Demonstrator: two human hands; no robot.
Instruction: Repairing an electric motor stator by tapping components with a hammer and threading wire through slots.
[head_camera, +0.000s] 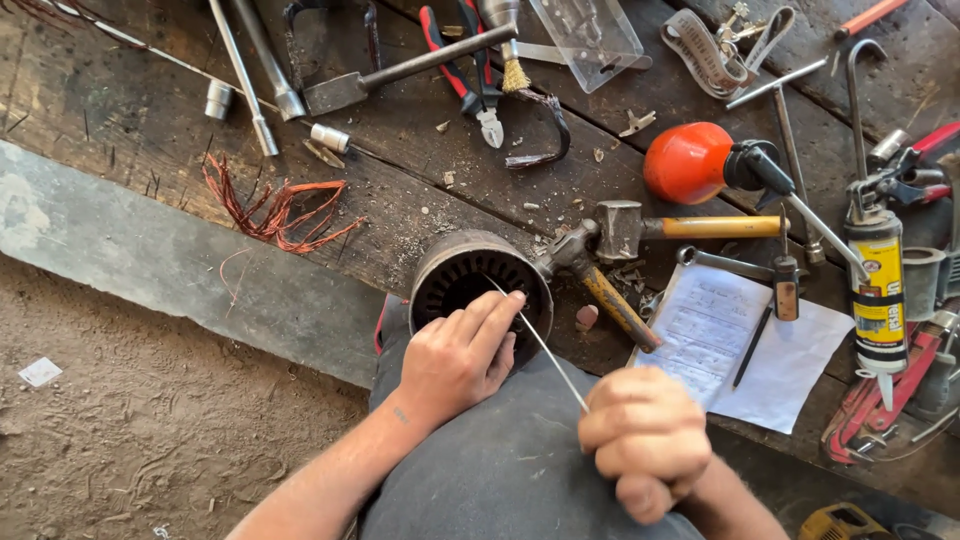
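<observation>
- Left hand (458, 355) is resting on the rim of the slotted metal stator (480, 283), fingers curled loosely over its open face.
- Right hand (645, 438) is gripping one end of a thin white strip (540, 345) in a closed fist; the far end is entering the bore.
- Stator is lying at the edge of the counter (130, 130) (against the person's lap), just beside two hammers (625, 240).
</observation>
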